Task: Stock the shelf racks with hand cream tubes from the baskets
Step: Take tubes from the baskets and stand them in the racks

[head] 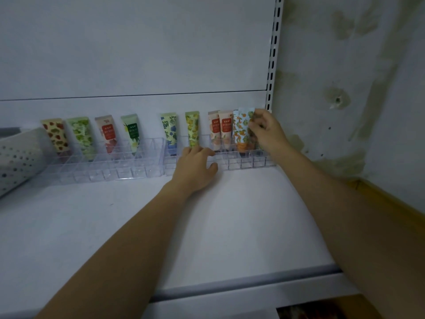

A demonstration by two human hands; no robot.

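Observation:
Two clear plastic racks (128, 168) sit side by side at the back of a white shelf (207, 226). Several hand cream tubes stand in their rear slots, leaning on the back panel: a strawberry tube (56, 134), a blue-flower tube (170, 132), a lemon tube (192, 128), two peach tubes (220, 130) and orange-print tubes (241, 127). My right hand (268, 132) pinches the rightmost tube (251, 116) at the right end of the rack. My left hand (195, 168) rests on the right rack's front, fingers curled over its compartments.
A white perforated basket (20, 157) lies on the shelf at the far left. A slotted shelf upright (273, 54) rises at the right, with a stained wall (345, 88) beyond it. The shelf's front lip (241, 284) runs below my forearms.

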